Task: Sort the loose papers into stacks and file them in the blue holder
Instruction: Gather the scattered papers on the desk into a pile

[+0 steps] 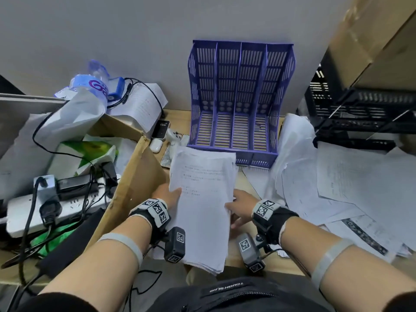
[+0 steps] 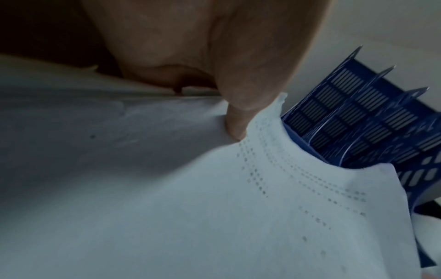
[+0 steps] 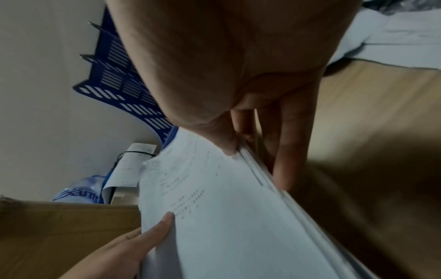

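A thick stack of white printed papers (image 1: 202,206) is held lifted over the desk, its far edge near the front of the blue holder (image 1: 240,97). My left hand (image 1: 167,195) grips its left edge, thumb on top (image 2: 236,120). My right hand (image 1: 238,207) pinches the right edge, thumb on the top sheet and fingers (image 3: 286,151) underneath. The blue holder (image 2: 358,120) stands upright against the wall with its slots holding nothing. The stack (image 3: 214,207) fills the lower right wrist view, and the holder (image 3: 114,75) shows behind it.
Loose sheets (image 1: 337,181) lie spread over the desk's right side under a black crate (image 1: 360,109). A cardboard box (image 1: 132,172) stands at left with bags, a power strip (image 1: 45,208) and cables. A phone (image 1: 160,129) and earbud case (image 1: 156,145) lie left of the holder.
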The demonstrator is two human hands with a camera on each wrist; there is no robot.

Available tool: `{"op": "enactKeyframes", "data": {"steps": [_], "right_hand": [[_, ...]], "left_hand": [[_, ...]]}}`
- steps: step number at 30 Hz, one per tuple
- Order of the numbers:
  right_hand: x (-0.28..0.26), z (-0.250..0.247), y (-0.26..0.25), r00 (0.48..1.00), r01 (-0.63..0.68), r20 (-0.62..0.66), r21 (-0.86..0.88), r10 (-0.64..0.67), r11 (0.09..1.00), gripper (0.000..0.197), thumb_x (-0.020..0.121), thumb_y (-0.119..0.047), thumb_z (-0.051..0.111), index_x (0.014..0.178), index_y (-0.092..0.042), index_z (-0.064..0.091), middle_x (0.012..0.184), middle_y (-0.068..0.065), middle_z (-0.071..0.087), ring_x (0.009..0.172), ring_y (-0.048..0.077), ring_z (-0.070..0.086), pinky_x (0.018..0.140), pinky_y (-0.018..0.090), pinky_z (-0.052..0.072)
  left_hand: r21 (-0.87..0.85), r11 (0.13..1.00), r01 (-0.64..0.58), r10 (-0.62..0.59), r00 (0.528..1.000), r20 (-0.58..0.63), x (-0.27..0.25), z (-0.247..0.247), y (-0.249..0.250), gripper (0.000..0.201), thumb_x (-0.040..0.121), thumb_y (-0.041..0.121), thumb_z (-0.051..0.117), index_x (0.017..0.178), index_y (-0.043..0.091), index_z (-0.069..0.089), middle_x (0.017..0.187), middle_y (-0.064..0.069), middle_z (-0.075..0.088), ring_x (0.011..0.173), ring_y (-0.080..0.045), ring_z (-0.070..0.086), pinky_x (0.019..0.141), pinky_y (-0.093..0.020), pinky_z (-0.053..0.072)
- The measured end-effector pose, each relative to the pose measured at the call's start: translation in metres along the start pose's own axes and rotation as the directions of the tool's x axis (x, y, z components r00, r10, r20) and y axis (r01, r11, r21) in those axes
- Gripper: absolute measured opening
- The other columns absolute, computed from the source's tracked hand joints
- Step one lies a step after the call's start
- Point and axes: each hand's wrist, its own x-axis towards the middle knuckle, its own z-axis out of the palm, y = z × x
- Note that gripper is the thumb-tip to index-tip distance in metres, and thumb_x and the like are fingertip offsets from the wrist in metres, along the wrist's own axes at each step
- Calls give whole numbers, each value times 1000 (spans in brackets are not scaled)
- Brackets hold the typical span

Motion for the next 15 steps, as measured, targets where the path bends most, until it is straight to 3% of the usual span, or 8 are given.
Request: {"op": "enactKeyframes", "data": {"steps": [1, 4, 6, 7, 8, 10, 13, 15], "right_hand": [[2, 5, 3, 1000, -25, 2, -31, 25, 999, 32, 88, -5, 57, 119, -11, 56, 106, 5, 64, 83, 28, 70, 55, 26, 59], [11, 14, 11, 998, -52, -23, 85, 54, 995, 36, 94, -15, 56, 128, -5, 55, 101, 10, 64, 87, 27, 69, 78, 37, 60], [7, 11, 11, 997, -31, -64, 118, 39, 993, 42, 95, -30, 57, 128, -4, 56, 117, 12, 62, 109, 26, 60, 99, 28, 45], [7, 9, 14, 998, -22, -58, 104, 29, 994, 43, 93, -31, 59, 128, -5, 56, 121, 11, 61, 116, 25, 56, 103, 26, 38], [9, 8, 18, 996, -47, -68, 190, 61, 981, 43, 91, -25, 61, 128, -6, 54, 117, 10, 63, 114, 25, 58, 105, 29, 39], [15, 3, 27, 990, -38, -127, 227, 68, 973, 43, 84, -12, 59, 126, -9, 50, 100, 12, 67, 95, 28, 66, 95, 40, 53], [4, -17, 44, 980, -37, -181, 236, 81, 971, 29, 85, -9, 56, 114, -15, 54, 106, 12, 71, 89, 26, 66, 75, 36, 54], [-10, -34, 58, 974, -26, -205, 313, 94, 949, 18, 88, -3, 57, 102, -13, 60, 99, 13, 72, 77, 20, 65, 62, 27, 51]], "left_hand": [[27, 999, 34, -34, 999, 21, 2, 2, -5, 41, 98, 34, 50, 128, 7, 61, 128, -15, 64, 114, -36, 61, 91, -34, 47], [62, 993, 96, -98, 995, 33, 6, 9, -11, 41, 101, 32, 44, 123, 1, 60, 124, -19, 63, 111, -37, 60, 83, -31, 43], [52, 992, 112, -112, 994, -3, 8, 14, -10, 42, 101, 30, 44, 126, -2, 54, 128, -22, 59, 115, -38, 57, 88, -34, 43], [35, 993, 114, -114, 993, -15, 7, 17, -6, 44, 100, 30, 47, 131, -1, 50, 131, -21, 58, 118, -38, 56, 92, -35, 43], [22, 995, 99, -99, 995, -25, 8, 20, -2, 47, 98, 29, 51, 135, 2, 47, 134, -19, 56, 120, -38, 55, 96, -36, 44], [26, 998, 60, -59, 996, -64, 9, 26, 11, 55, 92, 26, 58, 140, 5, 43, 139, -17, 53, 124, -37, 53, 103, -41, 44], [11, 999, -37, 39, 992, -120, 4, 40, 44, 56, 90, 19, 61, 141, 10, 41, 141, -16, 47, 128, -33, 48, 103, -35, 40], [-45, 987, -151, 148, 987, -58, -1, 58, 71, 38, 89, 18, 62, 126, 13, 54, 130, -13, 56, 117, -30, 55, 93, -31, 43]]}}
